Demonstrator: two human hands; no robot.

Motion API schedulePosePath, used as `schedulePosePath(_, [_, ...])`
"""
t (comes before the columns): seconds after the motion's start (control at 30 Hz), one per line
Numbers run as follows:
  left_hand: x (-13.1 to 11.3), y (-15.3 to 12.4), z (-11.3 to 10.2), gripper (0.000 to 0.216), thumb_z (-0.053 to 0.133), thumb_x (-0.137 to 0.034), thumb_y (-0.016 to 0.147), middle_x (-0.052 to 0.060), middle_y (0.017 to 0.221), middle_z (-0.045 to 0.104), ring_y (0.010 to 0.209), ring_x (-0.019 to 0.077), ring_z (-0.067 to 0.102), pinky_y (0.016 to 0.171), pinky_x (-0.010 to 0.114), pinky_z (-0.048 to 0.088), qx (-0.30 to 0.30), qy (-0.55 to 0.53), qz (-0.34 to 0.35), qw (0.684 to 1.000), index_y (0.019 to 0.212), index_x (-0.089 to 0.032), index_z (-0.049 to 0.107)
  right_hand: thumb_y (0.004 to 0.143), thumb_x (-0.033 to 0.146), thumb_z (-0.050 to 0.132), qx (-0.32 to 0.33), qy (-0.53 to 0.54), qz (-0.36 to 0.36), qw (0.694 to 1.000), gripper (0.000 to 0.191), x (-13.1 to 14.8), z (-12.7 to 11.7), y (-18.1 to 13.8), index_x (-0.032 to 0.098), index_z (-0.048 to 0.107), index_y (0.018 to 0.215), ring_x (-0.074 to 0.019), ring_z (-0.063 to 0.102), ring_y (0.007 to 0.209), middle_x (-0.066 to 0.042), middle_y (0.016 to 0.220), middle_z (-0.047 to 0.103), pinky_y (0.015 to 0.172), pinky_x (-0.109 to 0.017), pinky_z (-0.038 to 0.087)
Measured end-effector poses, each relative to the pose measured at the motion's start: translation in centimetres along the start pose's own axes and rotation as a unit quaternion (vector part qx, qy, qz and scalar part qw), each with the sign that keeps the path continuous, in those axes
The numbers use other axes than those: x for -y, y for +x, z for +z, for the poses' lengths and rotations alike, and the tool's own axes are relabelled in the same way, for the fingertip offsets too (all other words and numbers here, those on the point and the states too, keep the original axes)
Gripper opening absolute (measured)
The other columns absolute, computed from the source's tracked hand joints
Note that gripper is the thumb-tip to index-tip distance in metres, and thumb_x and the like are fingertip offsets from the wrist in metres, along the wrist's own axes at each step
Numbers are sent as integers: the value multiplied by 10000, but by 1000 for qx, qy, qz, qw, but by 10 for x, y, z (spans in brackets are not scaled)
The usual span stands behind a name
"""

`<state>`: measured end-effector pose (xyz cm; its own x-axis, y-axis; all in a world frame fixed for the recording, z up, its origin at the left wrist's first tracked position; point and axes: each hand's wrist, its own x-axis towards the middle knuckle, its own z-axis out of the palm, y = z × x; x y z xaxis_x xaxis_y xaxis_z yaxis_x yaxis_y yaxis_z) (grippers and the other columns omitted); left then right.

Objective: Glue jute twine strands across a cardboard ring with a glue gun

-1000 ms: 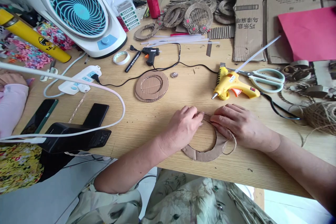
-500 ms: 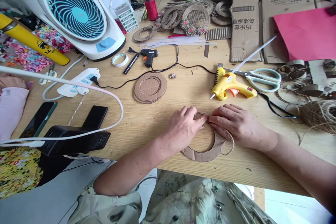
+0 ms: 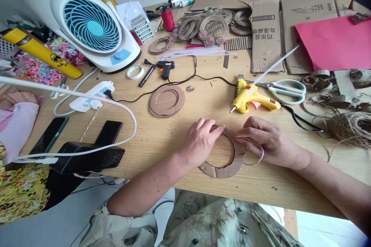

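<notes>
A cardboard ring (image 3: 223, 171) lies on the wooden table in front of me. My left hand (image 3: 199, 141) is closed on the ring's upper left edge, with the thumb toward its top. At the ring's right side, my right hand (image 3: 265, 142) pinches a piece of twine (image 3: 257, 161), whose loose end curls below the fingers. Exactly where the twine meets the ring is hidden by the fingers. Beyond my hands lie a yellow glue gun (image 3: 252, 98) with a glue stick in it and light green scissors (image 3: 288, 90). A round cardboard piece (image 3: 167, 101) sits farther left.
A twine ball (image 3: 349, 129) lies at the right edge. Behind are a black glue gun (image 3: 166, 68), a tape roll (image 3: 135, 71), a black marker (image 3: 147, 76) and finished rings (image 3: 214, 27). On the left stand a fan (image 3: 95, 27), a power strip (image 3: 92, 95) and a black power bank (image 3: 87, 157).
My right hand has moved slightly right, away from my left fingers, drawing the twine along. More of the ring's upper right now shows. The camera view has shifted a little.
</notes>
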<state>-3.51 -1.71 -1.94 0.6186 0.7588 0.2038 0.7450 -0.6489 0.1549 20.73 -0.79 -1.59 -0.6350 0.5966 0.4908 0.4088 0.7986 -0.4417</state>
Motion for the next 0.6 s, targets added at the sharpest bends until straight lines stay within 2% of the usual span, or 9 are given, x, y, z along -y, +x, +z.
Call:
schedulePosePath(0.13, [2,0,0,395,539,-166,968,82,1093,603,1013,225,565,910,365,519,0,-17,-34,999,1363,-168,513,899,115,610,-25,49,7,998,201,-3,-5,-2,207,647,1075,-137,584,740,-43,873,611,634,-272,508])
schedulePosePath(0.3, [1,1,1,489,594,-217,939,108,1137,608,1046,249,592,916,387,532,0,-38,-97,995,1394,-133,438,866,115,673,-42,26,29,998,257,-9,-14,-5,238,644,1091,-139,611,732,-26,873,654,634,-286,529])
schedulePosePath(0.47, [4,1,2,523,651,-209,901,121,1197,606,1122,264,587,966,400,511,-11,-85,-108,990,1373,-144,436,851,122,704,-67,8,57,996,262,-9,-21,-5,260,651,1067,-110,596,610,13,798,687,577,-266,525])
schedulePosePath(0.53, [5,0,-1,438,652,-216,901,112,1185,611,1098,259,591,957,404,504,-30,-106,-99,989,1301,-167,482,858,112,692,-63,17,56,996,230,-6,-21,-3,248,653,1039,-111,622,633,7,807,701,598,-260,536])
schedulePosePath(0.6, [5,0,-6,243,607,-198,924,77,1081,638,1014,227,610,921,375,499,-58,-151,-87,983,1156,-187,534,878,105,662,-48,31,48,997,204,-3,-19,-1,239,649,1032,-125,668,721,-11,853,712,652,-259,557])
